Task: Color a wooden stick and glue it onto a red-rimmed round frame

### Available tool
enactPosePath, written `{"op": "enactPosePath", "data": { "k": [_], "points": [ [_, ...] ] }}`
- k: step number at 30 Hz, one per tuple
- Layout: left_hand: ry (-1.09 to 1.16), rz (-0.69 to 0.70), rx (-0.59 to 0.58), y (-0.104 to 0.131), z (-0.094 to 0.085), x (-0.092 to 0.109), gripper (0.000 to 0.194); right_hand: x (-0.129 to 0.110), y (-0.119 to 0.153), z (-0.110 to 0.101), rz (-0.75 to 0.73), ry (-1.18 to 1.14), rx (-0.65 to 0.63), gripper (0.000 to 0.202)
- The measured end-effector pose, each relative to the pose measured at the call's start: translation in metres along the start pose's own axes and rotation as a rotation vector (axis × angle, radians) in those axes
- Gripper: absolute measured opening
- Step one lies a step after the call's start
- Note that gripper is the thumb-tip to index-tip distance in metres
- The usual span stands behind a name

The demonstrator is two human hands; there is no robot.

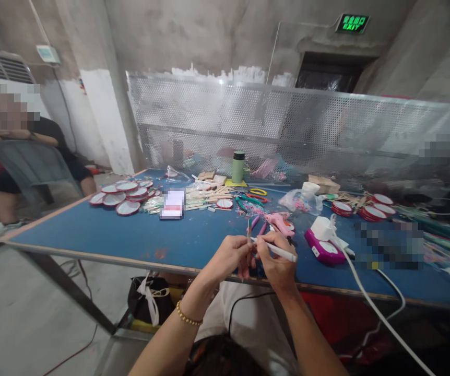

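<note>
My left hand (235,254) is closed at the table's front edge, pinching a thin upright stick (249,231) with a dark greenish end. Held in my right hand (279,263) is a white pen (284,253), its tip against or very near the stick; I cannot tell if they touch. Just beyond my hands lie a pink glue gun (281,223) and purple pens (255,223). A pair of green-handled pliers (250,202) rests further back among pink and blue bits.
White discs with red rims (128,208) are piled at the left, beside a phone (173,203) and wooden sticks (199,197). A green bottle (238,167) stands at the back. To the right, a purple power strip (324,250) trails a white cable. A person (48,130) sits far left.
</note>
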State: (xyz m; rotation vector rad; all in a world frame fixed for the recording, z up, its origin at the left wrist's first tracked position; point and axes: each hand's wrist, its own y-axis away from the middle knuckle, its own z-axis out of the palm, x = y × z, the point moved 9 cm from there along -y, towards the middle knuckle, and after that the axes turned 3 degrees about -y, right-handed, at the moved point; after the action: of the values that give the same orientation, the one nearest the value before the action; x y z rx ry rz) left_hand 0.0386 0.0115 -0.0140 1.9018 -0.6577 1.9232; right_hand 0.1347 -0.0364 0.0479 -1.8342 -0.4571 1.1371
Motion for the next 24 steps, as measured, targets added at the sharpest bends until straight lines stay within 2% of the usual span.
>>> {"op": "enactPosePath", "data": {
  "k": [24],
  "points": [
    [-0.053,0.014,0.005,-0.0002,-0.0011,0.0000,0.052,-0.0010,-0.0001,0.0033,-0.033,0.011,-0.014,0.019]
  ]
}}
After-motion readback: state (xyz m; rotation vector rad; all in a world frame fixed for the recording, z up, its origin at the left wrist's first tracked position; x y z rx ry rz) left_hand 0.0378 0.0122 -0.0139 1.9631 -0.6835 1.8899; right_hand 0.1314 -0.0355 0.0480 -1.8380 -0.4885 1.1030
